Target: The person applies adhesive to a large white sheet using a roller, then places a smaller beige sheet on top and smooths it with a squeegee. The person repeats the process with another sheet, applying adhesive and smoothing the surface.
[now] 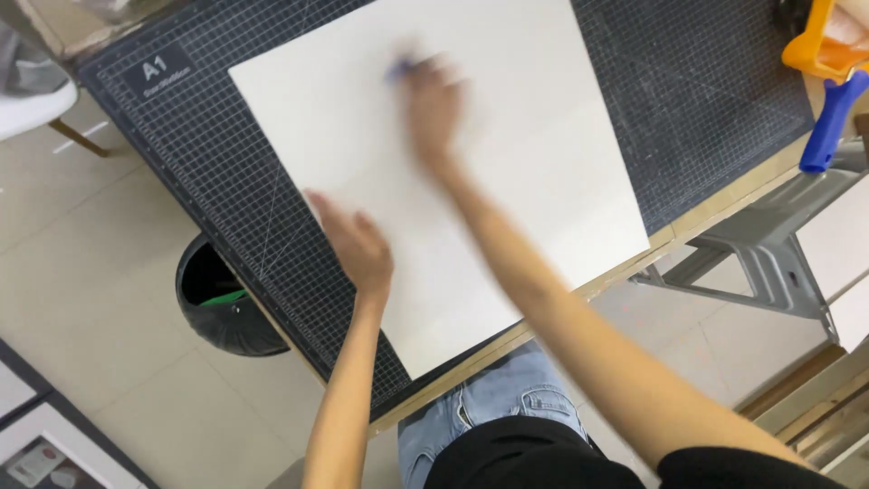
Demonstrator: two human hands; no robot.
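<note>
Left hand (355, 244) lies flat on the white board (507, 154), fingers together and stretched out, pressing near the board's left edge. Right hand (433, 113) is further up the board, blurred; fingers look curled around a small blue object (399, 68) poking out past the fingertips, grip itself too blurred to tell for sure. White board sits tilted on a dark gridded cutting mat (697, 81), which covers a wooden tabletop (724, 195); board lies directly under both palms. Beyond the right fingers, far at the mat's corner, a yellow tool with blue handle (833, 100). Below the left fingers, off the table edge, a black bin (222, 303) on the tiled floor (109, 272). Grey metal trestle leg (769, 258) under the table at right.
</note>
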